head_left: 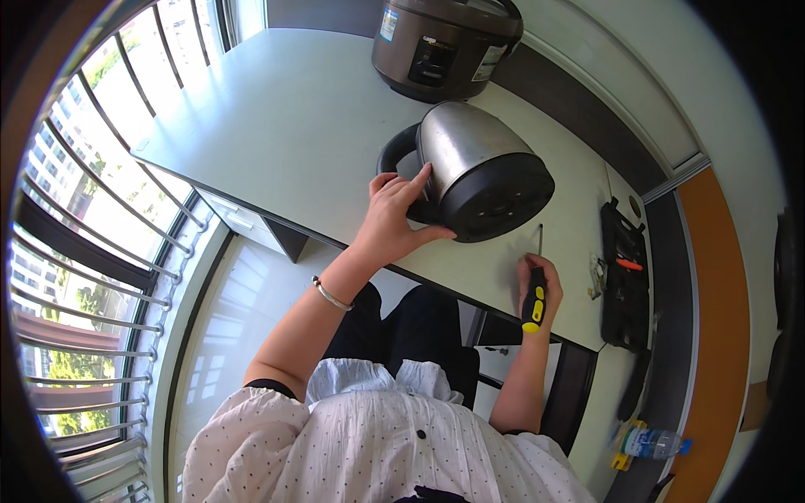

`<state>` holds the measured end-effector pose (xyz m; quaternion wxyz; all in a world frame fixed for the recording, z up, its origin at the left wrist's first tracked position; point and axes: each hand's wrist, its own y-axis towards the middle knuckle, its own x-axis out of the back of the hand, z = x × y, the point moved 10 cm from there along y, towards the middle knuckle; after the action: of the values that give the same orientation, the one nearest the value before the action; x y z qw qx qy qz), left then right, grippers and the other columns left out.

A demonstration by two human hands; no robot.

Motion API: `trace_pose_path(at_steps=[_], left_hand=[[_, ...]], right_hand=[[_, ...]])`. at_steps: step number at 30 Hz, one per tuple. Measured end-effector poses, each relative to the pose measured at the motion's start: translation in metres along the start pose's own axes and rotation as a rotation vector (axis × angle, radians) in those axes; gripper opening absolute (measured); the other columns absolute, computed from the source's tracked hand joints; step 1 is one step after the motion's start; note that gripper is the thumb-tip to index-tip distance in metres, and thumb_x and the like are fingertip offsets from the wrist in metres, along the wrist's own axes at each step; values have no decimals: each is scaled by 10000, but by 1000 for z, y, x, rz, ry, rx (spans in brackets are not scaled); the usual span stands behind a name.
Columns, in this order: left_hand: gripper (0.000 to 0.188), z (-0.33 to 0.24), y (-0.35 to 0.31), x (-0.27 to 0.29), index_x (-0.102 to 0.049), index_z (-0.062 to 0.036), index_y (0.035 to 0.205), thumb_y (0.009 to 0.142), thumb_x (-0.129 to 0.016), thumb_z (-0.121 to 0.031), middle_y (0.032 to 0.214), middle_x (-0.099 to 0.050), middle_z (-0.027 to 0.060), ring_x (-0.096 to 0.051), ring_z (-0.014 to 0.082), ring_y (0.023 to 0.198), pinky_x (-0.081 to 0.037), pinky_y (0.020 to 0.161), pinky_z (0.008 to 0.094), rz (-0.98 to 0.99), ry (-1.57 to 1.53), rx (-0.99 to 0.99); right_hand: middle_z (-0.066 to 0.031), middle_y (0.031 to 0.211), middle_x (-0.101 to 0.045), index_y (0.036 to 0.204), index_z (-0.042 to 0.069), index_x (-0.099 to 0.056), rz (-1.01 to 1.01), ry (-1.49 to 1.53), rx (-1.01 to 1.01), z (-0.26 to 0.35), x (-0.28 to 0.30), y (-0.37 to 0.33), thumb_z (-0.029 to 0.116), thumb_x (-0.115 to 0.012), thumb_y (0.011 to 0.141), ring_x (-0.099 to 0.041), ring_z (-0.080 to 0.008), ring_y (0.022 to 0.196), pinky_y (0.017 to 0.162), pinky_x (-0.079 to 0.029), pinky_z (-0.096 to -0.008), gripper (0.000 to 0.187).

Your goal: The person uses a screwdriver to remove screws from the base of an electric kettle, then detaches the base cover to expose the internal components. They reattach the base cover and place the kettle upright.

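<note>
A steel electric kettle [474, 142] lies tipped over on the white table, its black base [501, 199] turned toward me. My left hand [398, 210] grips it by the lower side near the black handle [394, 151], thumb against the base's rim and fingers on the handle side. In my right hand [543, 289] is a screwdriver with a black and yellow handle [534, 303]. Its thin shaft points away from me, the tip just off the right edge of the kettle's base, apart from it.
A brown rice cooker [444, 50] stands at the table's back. To the right lies an opened black tool case [625, 285] with a red-handled tool, small metal parts [597, 277] beside it. A plastic bottle [654, 443] is at lower right. Window bars [101, 285] run along the left.
</note>
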<state>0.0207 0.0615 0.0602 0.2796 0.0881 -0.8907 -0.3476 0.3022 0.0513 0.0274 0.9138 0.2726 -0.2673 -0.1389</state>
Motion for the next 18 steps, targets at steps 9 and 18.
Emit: trace_pose_path(at_steps=[9, 18], left_hand=[[951, -1, 0, 1, -447, -25, 1339, 555, -852, -380, 784, -558, 68, -552, 217, 821, -272, 1020, 400, -15, 3, -15], [930, 4, 2, 3, -471, -37, 1327, 536, -870, -323, 788, -567, 61, -544, 216, 828, -273, 1006, 385, -27, -48, 30]], right_hand=[[-47, 802, -615, 924, 19, -612, 4, -3, 18, 1, 0, 0, -44, -674, 789, -574, -123, 742, 736, -456, -231, 162], [-45, 801, -612, 924, 19, -612, 6, 12, -2, -4, -1, 0, -36, -678, 791, -571, -119, 747, 737, -453, -230, 159]])
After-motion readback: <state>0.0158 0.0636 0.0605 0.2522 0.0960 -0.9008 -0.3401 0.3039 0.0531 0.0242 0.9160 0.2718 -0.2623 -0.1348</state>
